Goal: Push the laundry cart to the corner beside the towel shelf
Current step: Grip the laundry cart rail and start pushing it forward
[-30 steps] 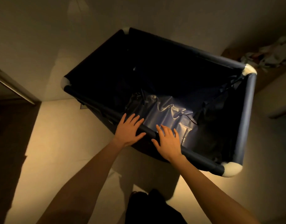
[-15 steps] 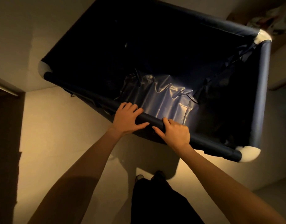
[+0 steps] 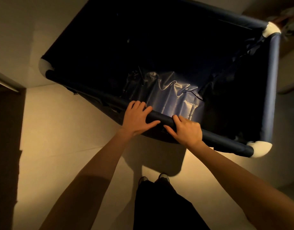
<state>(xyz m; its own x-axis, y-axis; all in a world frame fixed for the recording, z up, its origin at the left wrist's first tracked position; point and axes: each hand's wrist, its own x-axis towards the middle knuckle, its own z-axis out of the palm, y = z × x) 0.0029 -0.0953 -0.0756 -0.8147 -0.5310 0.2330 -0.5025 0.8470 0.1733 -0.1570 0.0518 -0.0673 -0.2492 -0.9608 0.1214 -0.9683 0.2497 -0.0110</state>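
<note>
1. laundry cart (image 3: 159, 47), in the single head view, stands on the pale floor (image 3: 68, 138) directly ahead of the person, its far side close to a light wall (image 3: 43, 22) and its far right corner near a dim shelf with crumpled cloth (image 3: 290, 29); whether that is the towel shelf i cannot tell for sure.
2. both hands sit side by side on the near rim bar (image 3: 222, 143). the left hand (image 3: 137, 119) lies over it with fingers curled across the top and the thumb stretched along the near side; the right hand (image 3: 187, 130) wraps it the same way, fingers folded over the tube. each is closed around the bar, not spread flat.
3. handling, as a judgement: the frame looks rigid and the bin holds nothing visible, so it should roll lightly and may swing off line easily. the near bar is the sensible place to hold; hands set wider apart would steer better.
4. materials: round padded rails in dark navy covering, rounded white corner caps (image 3: 260, 149), and a slack, glossy liner (image 3: 172, 97) that creases and catches the light. the interior is otherwise deep in shadow.
</note>
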